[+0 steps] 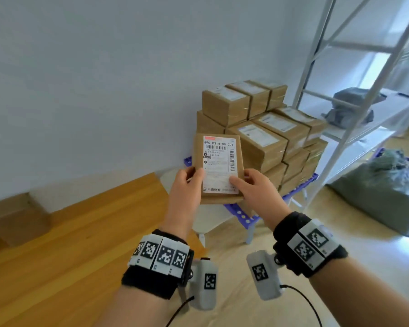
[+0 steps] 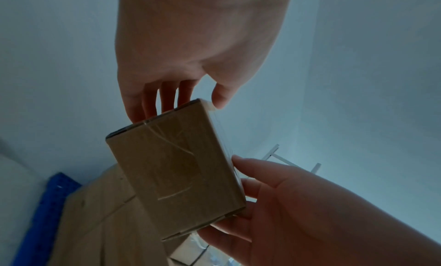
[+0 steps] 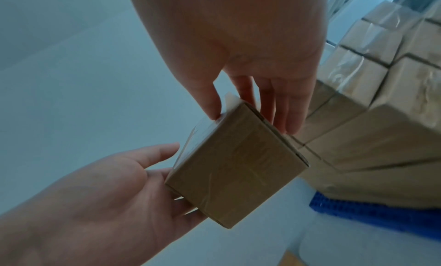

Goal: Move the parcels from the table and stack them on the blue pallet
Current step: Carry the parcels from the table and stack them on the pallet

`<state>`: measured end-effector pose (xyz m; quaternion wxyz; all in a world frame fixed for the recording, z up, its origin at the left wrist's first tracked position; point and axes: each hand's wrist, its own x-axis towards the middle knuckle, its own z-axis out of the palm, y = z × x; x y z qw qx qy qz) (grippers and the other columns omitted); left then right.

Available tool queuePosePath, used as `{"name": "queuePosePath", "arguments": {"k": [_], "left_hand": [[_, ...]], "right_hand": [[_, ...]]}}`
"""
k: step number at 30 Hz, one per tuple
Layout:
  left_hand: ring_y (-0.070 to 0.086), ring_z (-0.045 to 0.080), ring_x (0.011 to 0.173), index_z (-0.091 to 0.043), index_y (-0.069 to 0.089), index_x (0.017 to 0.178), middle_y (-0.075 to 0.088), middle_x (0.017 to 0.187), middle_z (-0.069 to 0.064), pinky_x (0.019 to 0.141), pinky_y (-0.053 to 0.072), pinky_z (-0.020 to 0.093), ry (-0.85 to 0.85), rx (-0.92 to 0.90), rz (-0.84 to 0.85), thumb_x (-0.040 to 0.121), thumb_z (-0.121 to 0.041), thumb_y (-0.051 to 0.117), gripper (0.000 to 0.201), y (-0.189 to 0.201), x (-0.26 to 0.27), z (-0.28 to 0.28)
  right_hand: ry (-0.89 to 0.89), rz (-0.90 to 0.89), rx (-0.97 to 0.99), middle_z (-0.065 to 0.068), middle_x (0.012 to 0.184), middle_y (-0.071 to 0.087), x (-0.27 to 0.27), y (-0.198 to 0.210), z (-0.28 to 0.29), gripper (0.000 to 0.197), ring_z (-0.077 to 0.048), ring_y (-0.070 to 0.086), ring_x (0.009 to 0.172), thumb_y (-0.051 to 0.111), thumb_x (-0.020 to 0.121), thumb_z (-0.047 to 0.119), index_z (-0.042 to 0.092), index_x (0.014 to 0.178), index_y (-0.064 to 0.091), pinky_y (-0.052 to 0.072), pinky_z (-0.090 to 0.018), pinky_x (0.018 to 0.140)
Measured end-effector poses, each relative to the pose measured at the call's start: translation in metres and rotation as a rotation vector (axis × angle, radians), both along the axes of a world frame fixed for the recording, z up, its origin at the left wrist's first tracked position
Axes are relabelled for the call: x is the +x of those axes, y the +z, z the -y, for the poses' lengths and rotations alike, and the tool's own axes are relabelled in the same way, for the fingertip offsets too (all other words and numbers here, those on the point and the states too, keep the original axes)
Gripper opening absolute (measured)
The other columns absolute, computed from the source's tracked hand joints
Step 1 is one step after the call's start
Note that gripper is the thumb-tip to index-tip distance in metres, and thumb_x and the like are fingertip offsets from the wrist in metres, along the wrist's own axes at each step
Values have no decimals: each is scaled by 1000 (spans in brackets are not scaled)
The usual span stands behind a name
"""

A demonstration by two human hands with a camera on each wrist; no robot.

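I hold one brown cardboard parcel [image 1: 218, 166] with a white shipping label face up, in the air just in front of the blue pallet [image 1: 243, 215]. My left hand [image 1: 191, 178] pinches its near left corner, thumb on top and fingers beneath. My right hand [image 1: 246, 182] pinches the near right corner the same way. The left wrist view shows the parcel's taped underside [image 2: 176, 168] between the left hand [image 2: 186, 98] and the right hand [image 2: 274, 204]. In the right wrist view the parcel [image 3: 236, 168] hangs beside the stacked parcels [image 3: 381, 100].
Several rows of parcels [image 1: 264, 128] are stacked in steps on the pallet against the wall. The wooden table [image 1: 69, 244] lies at the left with a cardboard box [image 1: 17, 215] beyond it. A white shelf rack [image 1: 354, 90] and a grey-green sack [image 1: 382, 192] stand at the right.
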<state>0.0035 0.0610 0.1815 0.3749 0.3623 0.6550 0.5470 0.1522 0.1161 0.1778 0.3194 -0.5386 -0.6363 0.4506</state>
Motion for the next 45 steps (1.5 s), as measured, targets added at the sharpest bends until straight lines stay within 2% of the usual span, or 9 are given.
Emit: {"name": "queuePosePath", "arguments": {"k": [9, 15, 19, 26, 30, 35, 38, 41, 45], "left_hand": [[62, 12, 107, -40, 60, 92, 68, 110, -10, 96, 51, 41, 1, 49, 14, 90, -48, 54, 10, 31, 92, -77], [60, 9, 109, -38, 62, 110, 66, 113, -14, 100, 48, 41, -24, 58, -26, 95, -44, 53, 19, 42, 106, -124], [60, 6, 107, -31, 60, 121, 65, 112, -15, 99, 50, 39, -19, 52, -1, 96, -41, 55, 28, 38, 104, -160], [60, 8, 106, -30, 57, 120, 64, 112, -13, 99, 50, 40, 23, 11, 49, 94, -42, 58, 29, 29, 99, -212], [59, 8, 109, -28, 57, 126, 63, 116, -12, 98, 50, 38, 50, -4, 30, 94, -46, 57, 37, 22, 100, -226], [54, -3, 108, -38, 51, 133, 59, 123, -18, 76, 41, 18, 57, 24, 22, 92, -64, 46, 48, 12, 113, -231], [55, -4, 112, -45, 46, 137, 59, 127, -21, 81, 42, 20, 64, 41, 74, 87, -74, 43, 58, 10, 128, -232], [54, 2, 118, -49, 38, 142, 56, 133, -21, 89, 45, 28, 97, 48, 71, 81, -83, 42, 70, 8, 141, -236], [55, 3, 119, -50, 35, 144, 56, 133, -21, 88, 48, 28, 153, 51, 50, 81, -81, 44, 71, 10, 156, -241]], "right_hand": [[88, -60, 93, 13, 88, 71, 104, 45, -91, 20, 9, 62, 60, 55, 98, 37, 25, 110, 67, 43, -9, 52], [90, -31, 136, 8, 98, 71, 115, 64, -151, 26, -3, 66, 76, 54, 98, 40, 25, 119, 60, 46, -13, 57], [80, -6, 124, 7, 101, 69, 112, 67, -190, 30, -10, 67, 88, 54, 98, 41, 25, 123, 56, 54, -22, 72], [124, 27, 101, 12, 98, 66, 104, 60, -246, 25, 1, 62, 80, 54, 98, 41, 28, 119, 57, 42, -6, 53], [162, 2, 61, 8, 102, 69, 102, 51, -268, 32, -5, 65, 86, 55, 97, 43, 24, 121, 61, 48, -17, 67], [280, -59, -28, 11, 109, 66, 110, 36, -285, 33, 0, 62, 96, 51, 96, 53, 30, 118, 59, 47, -14, 71], [389, -74, -53, 14, 110, 65, 117, 33, -292, 37, 0, 62, 99, 52, 93, 57, 31, 120, 56, 48, -16, 78], [474, -57, -32, 11, 113, 68, 120, 27, -305, 58, -6, 66, 102, 58, 86, 62, 27, 132, 54, 54, -31, 93], [540, -62, -2, 11, 110, 69, 124, 25, -316, 54, -5, 67, 98, 58, 87, 60, 27, 130, 56, 55, -29, 90]]}}
